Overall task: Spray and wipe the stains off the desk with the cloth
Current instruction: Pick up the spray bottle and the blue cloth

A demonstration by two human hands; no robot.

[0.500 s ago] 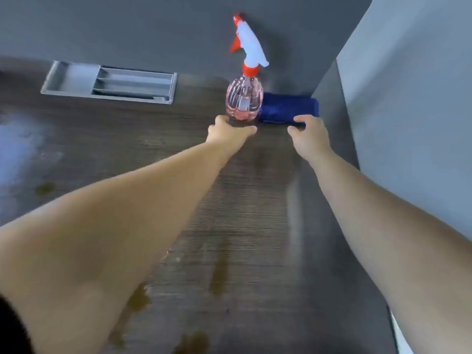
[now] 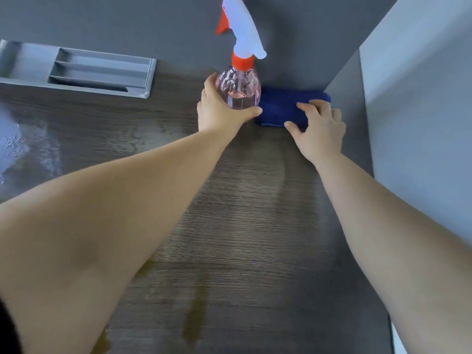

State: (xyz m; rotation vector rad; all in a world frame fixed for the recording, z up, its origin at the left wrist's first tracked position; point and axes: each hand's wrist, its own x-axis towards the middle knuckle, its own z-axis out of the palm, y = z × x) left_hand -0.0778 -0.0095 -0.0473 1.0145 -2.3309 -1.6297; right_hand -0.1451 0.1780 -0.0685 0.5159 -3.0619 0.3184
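Pink bottle (image 2: 238, 90): upright, left hand (image 2: 219, 111) wrapped round it.
Blue cloth (image 2: 278, 106): beside it, right hand (image 2: 321, 129) resting on top, fingers spread.
Table (image 2: 242, 213): brown stains (image 2: 194, 320) near front.

spray bottle (image 2: 238, 90) left of cloth (image 2: 281, 106), tray (image 2: 76, 70) far left

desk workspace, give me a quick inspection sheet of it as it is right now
surface: dark wood-grain desk; brownish stain streaks near the front; wet sheen at far left
job's things: pink spray bottle upright at the back; folded blue cloth touching its right side, in the corner
clutter: grey divided tray at back left, against the wall
grippers: left hand holds the bottle's body; right hand rests on the cloth, grip unclear
cables: nothing seen
surroundings: grey back wall; lighter side panel on the right
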